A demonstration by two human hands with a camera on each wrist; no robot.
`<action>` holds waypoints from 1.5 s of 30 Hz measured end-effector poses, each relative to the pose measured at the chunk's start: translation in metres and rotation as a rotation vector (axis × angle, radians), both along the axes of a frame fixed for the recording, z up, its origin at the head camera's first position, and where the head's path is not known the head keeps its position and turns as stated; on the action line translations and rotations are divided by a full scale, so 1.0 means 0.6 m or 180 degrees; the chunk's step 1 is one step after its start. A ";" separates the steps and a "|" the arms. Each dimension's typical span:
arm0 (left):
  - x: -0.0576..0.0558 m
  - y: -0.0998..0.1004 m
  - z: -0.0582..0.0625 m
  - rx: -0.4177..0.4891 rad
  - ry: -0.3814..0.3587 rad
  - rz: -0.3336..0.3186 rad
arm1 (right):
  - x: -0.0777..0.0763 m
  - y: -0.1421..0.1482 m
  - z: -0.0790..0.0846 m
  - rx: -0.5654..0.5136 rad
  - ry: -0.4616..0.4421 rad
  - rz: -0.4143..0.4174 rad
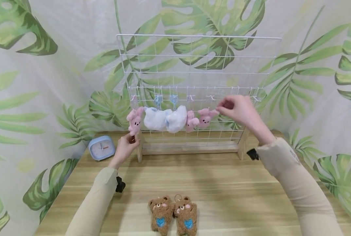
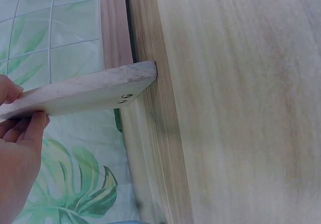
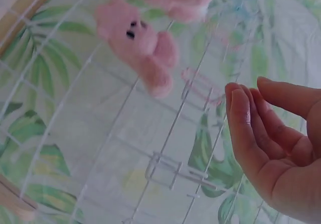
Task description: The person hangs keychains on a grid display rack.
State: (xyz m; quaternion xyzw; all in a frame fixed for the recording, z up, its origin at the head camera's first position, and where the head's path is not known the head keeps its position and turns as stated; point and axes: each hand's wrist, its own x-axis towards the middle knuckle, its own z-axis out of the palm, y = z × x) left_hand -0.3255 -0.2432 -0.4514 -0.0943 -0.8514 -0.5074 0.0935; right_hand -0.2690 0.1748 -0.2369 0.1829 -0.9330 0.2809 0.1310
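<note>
My left hand (image 1: 125,146) pinches the wooden side post (image 2: 85,89) of a white wire grid rack (image 1: 193,55) between thumb and fingers. Up at the rack's right part, my right hand (image 3: 276,138) has its fingers loosely bent with a gap to the thumb, holding nothing. Beside its fingertips hangs a pink plush charm (image 1: 204,118), tilted and apart from the hand in the right wrist view. Further along the hooks hang another pink plush (image 1: 192,122), two white fluffy plushes (image 1: 176,119) with blue loops, and a pink plush (image 1: 135,120) just above the left hand.
Two brown bear plushes (image 1: 160,214) with blue patches lie side by side at the front of the wooden table (image 1: 222,186). A blue clock (image 1: 102,147) stands left of the rack. One bare hook (image 1: 255,98) sits at the rack's right end.
</note>
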 end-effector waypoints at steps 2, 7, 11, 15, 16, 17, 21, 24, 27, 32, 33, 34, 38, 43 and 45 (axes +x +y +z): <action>-0.001 0.000 0.001 -0.0012 -0.0007 0.0000 | 0.022 -0.001 -0.023 0.0026 -0.0077 0.0149; -0.001 0.001 0.004 -0.0037 0.0021 0.0025 | 0.053 -0.023 -0.123 0.0128 -0.0346 0.0702; 0.000 0.001 0.003 -0.0042 0.0034 0.0031 | 0.069 -0.055 -0.218 -0.0007 -0.0935 0.1068; 0.000 0.001 0.002 -0.0047 0.0009 0.0011 | 0.081 -0.089 -0.295 -0.0204 -0.1388 0.1280; 0.000 0.000 0.002 -0.0054 0.0003 0.0012 | 0.083 -0.098 -0.311 -0.0220 -0.1447 0.1332; 0.000 0.000 0.002 -0.0057 -0.0007 0.0016 | 0.085 -0.106 -0.325 -0.0212 -0.1474 0.1373; 0.001 -0.001 0.003 -0.0070 -0.0037 0.0039 | 0.090 -0.133 -0.367 -0.0118 -0.1568 0.1492; 0.001 0.000 0.004 -0.0097 -0.0060 0.0043 | 0.093 -0.144 -0.382 -0.0050 -0.1593 0.1485; 0.001 0.001 0.004 -0.0113 -0.0075 0.0045 | 0.095 -0.151 -0.386 0.0001 -0.1599 0.1432; 0.000 0.002 0.004 -0.0082 -0.0029 0.0073 | 0.095 -0.163 -0.385 0.0175 -0.1670 0.1274; -0.001 0.002 0.004 -0.0078 -0.0022 0.0072 | 0.094 -0.166 -0.385 0.0214 -0.1698 0.1228; -0.001 0.002 0.004 -0.0072 -0.0020 0.0067 | 0.095 -0.168 -0.386 0.0238 -0.1717 0.1201; -0.002 0.003 0.003 -0.0075 -0.0025 0.0048 | 0.095 -0.175 -0.389 0.0316 -0.1702 0.1149; 0.004 0.005 0.009 -0.0048 -0.0068 0.0036 | 0.093 -0.176 -0.387 0.0435 -0.1603 0.1242; 0.013 0.010 0.020 -0.0039 -0.0080 0.0022 | 0.091 -0.175 -0.383 0.0461 -0.1576 0.1317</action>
